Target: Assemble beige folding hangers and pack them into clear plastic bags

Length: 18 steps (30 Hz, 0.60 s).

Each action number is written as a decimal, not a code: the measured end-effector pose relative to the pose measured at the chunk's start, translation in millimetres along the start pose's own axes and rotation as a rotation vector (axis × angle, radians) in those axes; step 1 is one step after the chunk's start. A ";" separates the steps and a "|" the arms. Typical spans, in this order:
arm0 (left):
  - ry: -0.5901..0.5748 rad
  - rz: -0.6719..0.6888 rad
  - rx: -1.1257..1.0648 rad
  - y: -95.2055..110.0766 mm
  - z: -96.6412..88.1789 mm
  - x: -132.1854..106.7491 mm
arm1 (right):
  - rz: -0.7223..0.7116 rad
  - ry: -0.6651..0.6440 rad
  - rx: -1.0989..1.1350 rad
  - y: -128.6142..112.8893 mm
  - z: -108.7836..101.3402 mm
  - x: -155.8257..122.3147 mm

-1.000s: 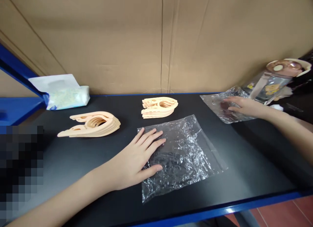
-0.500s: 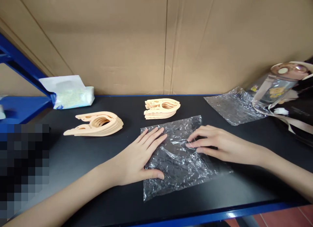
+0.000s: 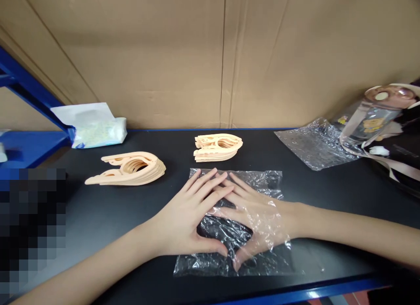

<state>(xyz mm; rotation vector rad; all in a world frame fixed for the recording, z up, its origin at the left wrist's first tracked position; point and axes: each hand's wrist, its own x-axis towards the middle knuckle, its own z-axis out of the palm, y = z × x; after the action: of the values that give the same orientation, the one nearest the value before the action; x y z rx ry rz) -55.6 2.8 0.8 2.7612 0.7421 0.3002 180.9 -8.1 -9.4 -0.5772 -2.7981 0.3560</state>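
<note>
A clear plastic bag point(image 3: 262, 263) lies on the black table. My right hand point(image 3: 246, 208) is inside it, fingers spread, with the film wrapped over its back up to near the wrist. My left hand point(image 3: 193, 217) rests flat on top of the bag with its fingers apart. Its fingertips overlap those of my right hand. Beyond the bag stands a stack of cream plastic pieces point(image 3: 226, 156) that look like folded hangers. A second such stack point(image 3: 147, 173) sits to the left, apart from my left hand.
A second clear plastic bag point(image 3: 311, 143) lies at the back right, beside a drinking bottle point(image 3: 374, 117) with a strap. At the back left is a pack of tissues point(image 3: 98, 132). A cardboard wall point(image 3: 164, 60) closes off the rear, and a blue edge point(image 3: 311, 292) runs along the front.
My right hand has gone leftward into the plastic bag, its fingers spreading and meeting my left hand's. The bag has turned straighter and its film covers the right hand. Left hand moved little.
</note>
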 end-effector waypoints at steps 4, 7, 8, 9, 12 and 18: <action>0.039 -0.054 -0.020 -1.9 -3.5 -2.5 | 0.027 0.004 0.010 9.7 -13.0 -7.1; 0.077 -0.101 -0.035 -2.0 -2.7 -3.1 | 0.042 0.039 -0.006 14.6 -19.1 -17.4; 0.081 -0.115 -0.036 -1.9 -1.9 -3.3 | 0.043 0.073 -0.014 15.1 -20.5 -21.2; 0.080 -0.124 -0.038 -1.9 -1.0 -3.5 | 0.042 0.134 -0.019 15.1 -22.1 -25.3; 0.068 -0.123 -0.052 -2.6 1.6 -4.1 | 0.091 0.449 -0.007 14.5 -31.6 -36.4; 0.035 -0.095 -0.044 -5.3 2.2 -2.5 | 0.441 0.800 -0.046 32.1 -72.3 -19.7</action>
<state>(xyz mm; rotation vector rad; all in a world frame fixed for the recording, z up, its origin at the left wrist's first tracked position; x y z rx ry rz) -59.6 5.4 -3.3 2.6757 0.8618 0.3419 231.4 25.6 45.1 -1.0680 -1.9064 0.0980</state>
